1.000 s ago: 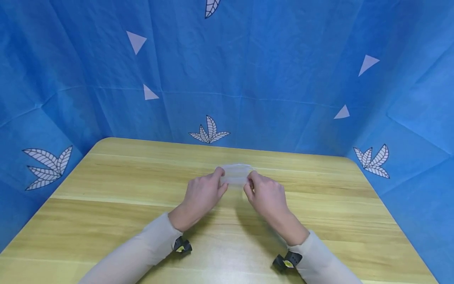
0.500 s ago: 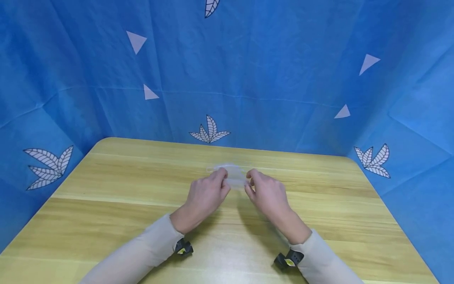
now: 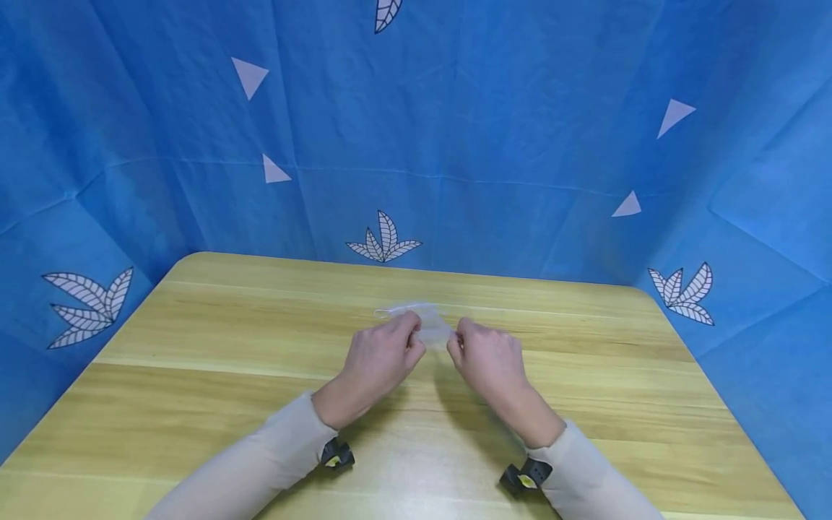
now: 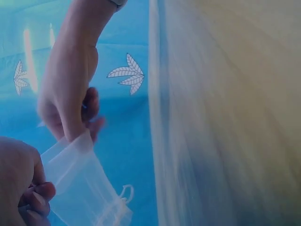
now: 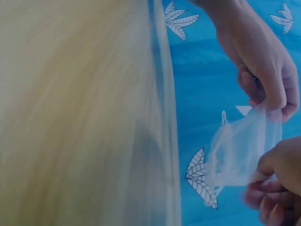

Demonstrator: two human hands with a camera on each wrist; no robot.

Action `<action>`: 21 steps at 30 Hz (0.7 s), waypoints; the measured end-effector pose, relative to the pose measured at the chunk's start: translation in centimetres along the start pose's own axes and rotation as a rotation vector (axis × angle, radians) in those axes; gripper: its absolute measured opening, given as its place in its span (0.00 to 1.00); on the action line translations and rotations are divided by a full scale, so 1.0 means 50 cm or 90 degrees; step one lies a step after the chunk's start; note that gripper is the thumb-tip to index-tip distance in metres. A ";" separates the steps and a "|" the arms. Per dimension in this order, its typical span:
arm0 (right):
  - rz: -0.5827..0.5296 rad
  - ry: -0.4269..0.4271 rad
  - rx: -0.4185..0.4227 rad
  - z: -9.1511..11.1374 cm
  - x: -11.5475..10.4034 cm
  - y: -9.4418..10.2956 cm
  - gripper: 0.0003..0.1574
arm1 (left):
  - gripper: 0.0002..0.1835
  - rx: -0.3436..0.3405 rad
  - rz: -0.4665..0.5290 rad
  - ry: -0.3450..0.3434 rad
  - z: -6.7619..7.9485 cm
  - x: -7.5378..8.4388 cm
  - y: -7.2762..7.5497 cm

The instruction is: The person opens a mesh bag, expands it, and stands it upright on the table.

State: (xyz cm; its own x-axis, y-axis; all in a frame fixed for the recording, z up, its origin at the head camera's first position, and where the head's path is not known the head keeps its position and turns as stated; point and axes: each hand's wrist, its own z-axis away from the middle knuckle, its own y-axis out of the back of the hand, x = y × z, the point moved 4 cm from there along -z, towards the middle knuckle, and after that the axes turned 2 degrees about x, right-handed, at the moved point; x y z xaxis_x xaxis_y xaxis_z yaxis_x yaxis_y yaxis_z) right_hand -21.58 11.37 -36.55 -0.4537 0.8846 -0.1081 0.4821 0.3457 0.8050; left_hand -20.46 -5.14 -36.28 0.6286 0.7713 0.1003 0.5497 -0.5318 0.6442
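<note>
A small sheer white drawstring bag [image 3: 432, 326] is held up between both hands above the table. My left hand [image 3: 383, 354] pinches one side of it, the fingers curled in. Facing it, my right hand [image 3: 489, 361] pinches the near right edge between thumb and fingers. In the left wrist view the bag [image 4: 77, 181] hangs as thin see-through cloth, with a thin cord loop [image 4: 127, 192] at its gathered end. The right wrist view has the bag [image 5: 242, 146] stretched between the two hands. Its far end lies partly behind my left fingers in the head view.
A wooden table [image 3: 227, 310] with rounded back corners spans the space beneath the hands. Blue cloth [image 3: 455, 130] with white leaves and triangles hangs behind it and at both sides. Each wrist wears a black strapped camera [image 3: 338, 453].
The bag has gone from spread wide to narrower and slanted, its cord loop now showing at the left. My right fingers loosened, then pinched again. My left hand shifted slightly right.
</note>
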 end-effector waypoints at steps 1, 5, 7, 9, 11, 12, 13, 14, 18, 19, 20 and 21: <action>-0.006 0.002 -0.002 0.000 0.000 -0.001 0.15 | 0.06 -0.001 -0.001 0.003 0.000 -0.001 0.000; -0.018 0.002 -0.006 0.000 -0.002 -0.001 0.15 | 0.05 -0.009 -0.009 0.017 0.000 -0.006 -0.002; -0.015 0.003 -0.009 0.000 -0.003 -0.001 0.18 | 0.04 -0.020 -0.012 0.023 0.000 -0.008 -0.004; -0.010 0.005 -0.009 0.001 -0.004 -0.001 0.21 | 0.05 -0.033 -0.016 0.029 0.000 -0.011 -0.006; -0.003 0.008 -0.005 0.001 -0.004 0.000 0.22 | 0.06 -0.045 -0.021 0.033 0.001 -0.013 -0.008; 0.002 0.011 -0.001 0.002 -0.005 0.000 0.22 | 0.07 -0.049 -0.024 0.033 0.001 -0.014 -0.009; 0.006 0.014 0.002 0.002 -0.005 0.000 0.22 | 0.07 -0.052 -0.029 0.033 0.002 -0.015 -0.010; 0.008 0.018 0.007 0.003 -0.006 0.001 0.23 | 0.07 -0.056 -0.034 0.031 0.003 -0.016 -0.011; 0.013 0.036 0.028 0.004 -0.009 0.003 0.23 | 0.08 -0.067 -0.042 0.019 0.007 -0.018 -0.015; 0.013 0.039 0.032 0.004 -0.009 0.004 0.23 | 0.08 -0.069 -0.040 0.017 0.007 -0.019 -0.016; 0.014 0.042 0.036 0.004 -0.010 0.006 0.23 | 0.07 -0.069 -0.037 0.017 0.007 -0.019 -0.017; 0.014 0.042 0.039 0.003 -0.010 0.007 0.23 | 0.07 -0.068 -0.033 0.018 0.007 -0.020 -0.017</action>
State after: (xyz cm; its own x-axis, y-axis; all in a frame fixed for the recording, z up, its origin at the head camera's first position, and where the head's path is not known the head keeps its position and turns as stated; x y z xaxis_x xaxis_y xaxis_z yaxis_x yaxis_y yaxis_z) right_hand -21.07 11.11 -36.32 -0.4897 0.8704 -0.0509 0.5369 0.3470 0.7690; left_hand -21.36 -5.58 -37.20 0.5847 0.8069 0.0846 0.5188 -0.4520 0.7257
